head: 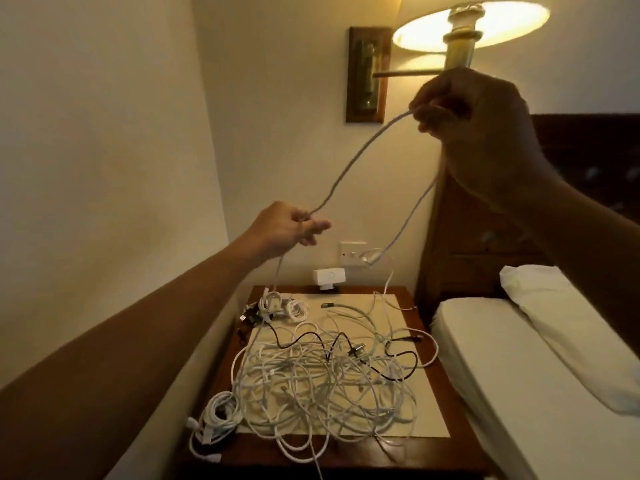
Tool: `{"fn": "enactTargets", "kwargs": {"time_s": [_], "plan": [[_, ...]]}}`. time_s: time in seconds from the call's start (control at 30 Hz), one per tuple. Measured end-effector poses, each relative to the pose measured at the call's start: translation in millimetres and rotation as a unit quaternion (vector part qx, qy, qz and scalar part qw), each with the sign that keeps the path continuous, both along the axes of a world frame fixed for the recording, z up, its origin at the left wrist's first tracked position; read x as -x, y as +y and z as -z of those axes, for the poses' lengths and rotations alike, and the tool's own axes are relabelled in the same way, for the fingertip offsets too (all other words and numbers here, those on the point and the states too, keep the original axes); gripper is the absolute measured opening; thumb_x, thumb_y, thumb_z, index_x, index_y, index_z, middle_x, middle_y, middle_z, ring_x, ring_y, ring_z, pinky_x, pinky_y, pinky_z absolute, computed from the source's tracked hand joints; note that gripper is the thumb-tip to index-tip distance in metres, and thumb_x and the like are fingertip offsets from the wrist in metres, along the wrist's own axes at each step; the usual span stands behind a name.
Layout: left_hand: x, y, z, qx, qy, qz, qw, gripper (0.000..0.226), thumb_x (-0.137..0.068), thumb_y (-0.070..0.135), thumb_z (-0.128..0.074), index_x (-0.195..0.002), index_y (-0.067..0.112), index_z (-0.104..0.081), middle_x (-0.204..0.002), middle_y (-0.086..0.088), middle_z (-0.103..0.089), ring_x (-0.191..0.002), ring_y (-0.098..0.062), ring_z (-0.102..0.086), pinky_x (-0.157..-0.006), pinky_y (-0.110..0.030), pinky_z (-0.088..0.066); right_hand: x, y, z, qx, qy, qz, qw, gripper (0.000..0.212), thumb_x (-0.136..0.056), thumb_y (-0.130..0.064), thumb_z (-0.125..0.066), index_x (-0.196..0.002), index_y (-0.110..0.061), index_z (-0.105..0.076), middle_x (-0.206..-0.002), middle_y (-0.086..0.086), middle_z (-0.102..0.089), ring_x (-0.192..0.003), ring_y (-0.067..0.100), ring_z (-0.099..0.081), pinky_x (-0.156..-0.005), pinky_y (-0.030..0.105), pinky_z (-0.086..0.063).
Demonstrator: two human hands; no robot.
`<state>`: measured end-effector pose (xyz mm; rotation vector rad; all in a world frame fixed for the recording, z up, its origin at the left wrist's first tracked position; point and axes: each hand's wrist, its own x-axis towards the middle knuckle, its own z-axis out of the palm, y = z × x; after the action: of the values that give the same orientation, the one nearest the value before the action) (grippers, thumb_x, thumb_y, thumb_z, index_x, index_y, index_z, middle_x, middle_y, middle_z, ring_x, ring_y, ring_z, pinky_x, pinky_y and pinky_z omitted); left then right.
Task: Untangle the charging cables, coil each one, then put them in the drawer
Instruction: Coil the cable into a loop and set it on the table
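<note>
Warm lamplight falls on a dark wooden bedside table (433,452) set between a cream wall and a bed (519,375). Raised above it, the left hand (287,226) pinches a thin white cable (346,164) between thumb and curled fingers. The right hand (464,112), higher, grips the same cable in a closed fist. The cord arcs smoothly between them, and both sides trail down towards the table's far edge. Below, a loose tangle of white cables (322,375), threaded by a thin black cable (298,337), covers a cream mat (408,313). Coiled white bundles lie at the far-left (284,306) and near-left (218,420) corners.
</note>
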<state>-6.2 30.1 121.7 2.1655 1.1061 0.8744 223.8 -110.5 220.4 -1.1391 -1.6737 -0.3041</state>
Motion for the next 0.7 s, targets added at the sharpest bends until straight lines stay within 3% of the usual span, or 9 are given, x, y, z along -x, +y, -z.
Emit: {"fn": "enactTargets", "kwargs": {"time_s": [0.07,0.13,0.23,0.33,0.43,0.53,0.6,0.67,0.7], "plan": [[12,-10,-17,0.036,-0.081,-0.027,0.996,0.039,-0.091,0.044,-0.071,-0.098,0.006,-0.072,-0.074,-0.004,-0.069,-0.065,-0.017,-0.065,-0.077,-0.043,-0.062,-10,-14,0,0.026,-0.012,0.023,0.999,0.018,-0.104,-0.018,-0.057,-0.119,-0.012,-0.064,-0.112,0.001,-0.068,-0.103,0.009,-0.066,-0.091,0.029,-0.056],[15,-24,-37,0.029,-0.099,-0.029,0.994,0.034,-0.091,0.039,-0.074,-0.097,0.006,-0.068,-0.084,-0.007,-0.065,-0.074,-0.018,-0.057,-0.065,-0.034,-0.054,-20,-26,8,0.082,-0.029,0.040,0.995,0.017,-0.105,-0.015,-0.054,-0.120,-0.012,-0.061,-0.109,0.001,-0.065,-0.097,0.008,-0.065,-0.081,0.025,-0.055],[10,-53,-71,0.017,-0.107,0.029,0.994,0.012,-0.093,0.022,-0.070,-0.093,0.017,-0.060,-0.091,-0.004,-0.058,-0.089,-0.020,-0.054,-0.075,-0.032,-0.047,-39,-40,32,0.196,-0.074,0.049,0.977,0.020,-0.104,-0.008,-0.054,-0.114,-0.025,-0.056,-0.099,-0.014,-0.058,-0.095,0.002,-0.061,-0.068,0.016,-0.047],[1,-91,-101,0.010,-0.154,0.089,0.984,0.012,-0.087,0.028,-0.056,-0.092,0.019,-0.061,-0.082,0.000,-0.048,-0.077,-0.015,-0.047,-0.078,-0.035,-0.044,-53,-60,48,0.325,-0.115,0.073,0.936,0.031,-0.101,-0.006,-0.058,-0.100,-0.037,-0.057,-0.103,-0.012,-0.061,-0.104,0.012,-0.064,-0.075,0.022,-0.052],[-13,-123,-115,-0.092,-0.087,0.104,0.986,0.014,-0.102,0.025,-0.049,-0.102,0.021,-0.062,-0.087,0.003,-0.052,-0.079,-0.013,-0.050,-0.075,-0.033,-0.046,-45,-83,46,0.421,-0.007,-0.029,0.907,0.048,-0.094,0.010,-0.055,-0.115,-0.033,-0.061,-0.123,-0.004,-0.065,-0.121,0.013,-0.060,-0.090,0.028,-0.053],[-28,-151,-114,-0.185,-0.001,0.136,0.973,0.017,-0.108,0.023,-0.047,-0.114,0.019,-0.062,-0.088,0.006,-0.055,-0.076,-0.006,-0.052,-0.067,-0.023,-0.048,-11,-100,34,0.393,0.177,-0.170,0.886,0.046,-0.090,-0.020,-0.063,-0.136,-0.025,-0.055,-0.132,-0.002,-0.066,-0.125,0.011,-0.059,-0.096,0.028,-0.046],[-35,-163,-109,-0.233,0.024,0.133,0.963,0.016,-0.107,0.025,-0.051,-0.116,0.018,-0.063,-0.082,0.006,-0.058,-0.066,0.000,-0.055,-0.058,-0.012,-0.043,8,-105,31,0.381,0.193,-0.170,0.888,0.045,-0.092,-0.037,-0.066,-0.133,-0.021,-0.058,-0.120,0.000,-0.073,-0.113,0.012,-0.067,-0.096,0.033,-0.049],[-32,-169,-106,-0.253,0.024,0.108,0.961,0.016,-0.103,0.028,-0.059,-0.114,0.017,-0.062,-0.076,0.006,-0.061,-0.059,0.005,-0.057,-0.052,-0.008,-0.039,21,-114,33,0.361,0.175,-0.140,0.905,0.025,-0.105,-0.032,-0.055,-0.119,-0.016,-0.067,-0.096,0.004,-0.073,-0.090,0.016,-0.071,-0.087,0.036,-0.057],[-27,-170,-104,-0.250,0.029,0.096,0.963,0.018,-0.101,0.030,-0.063,-0.112,0.016,-0.062,-0.074,0.006,-0.062,-0.058,0.005,-0.057,-0.052,-0.007,-0.039,22,-118,35,0.343,0.184,-0.128,0.912,0.026,-0.108,-0.029,-0.049,-0.111,-0.014,-0.069,-0.086,0.006,-0.067,-0.079,0.018,-0.067,-0.078,0.035,-0.060]]}}
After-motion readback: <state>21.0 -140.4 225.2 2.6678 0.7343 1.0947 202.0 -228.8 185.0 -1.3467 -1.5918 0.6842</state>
